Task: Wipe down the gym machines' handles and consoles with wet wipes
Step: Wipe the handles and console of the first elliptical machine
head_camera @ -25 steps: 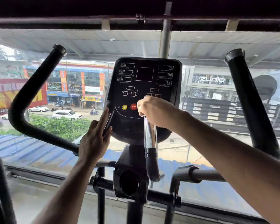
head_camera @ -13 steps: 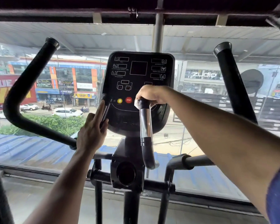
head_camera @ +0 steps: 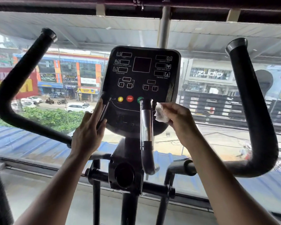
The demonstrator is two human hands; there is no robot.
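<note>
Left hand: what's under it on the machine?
The left hand lies along the left inner handle beside the console. The handle's top shows above the fingertips; its lower stretch is covered by the palm and thumb.

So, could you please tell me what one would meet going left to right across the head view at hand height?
Black curved padded left handlebar → left hand → round yellow button → round red STOP button → upright chrome and black grip → crumpled white wet wipe → right hand → black curved padded right handlebar.
</note>
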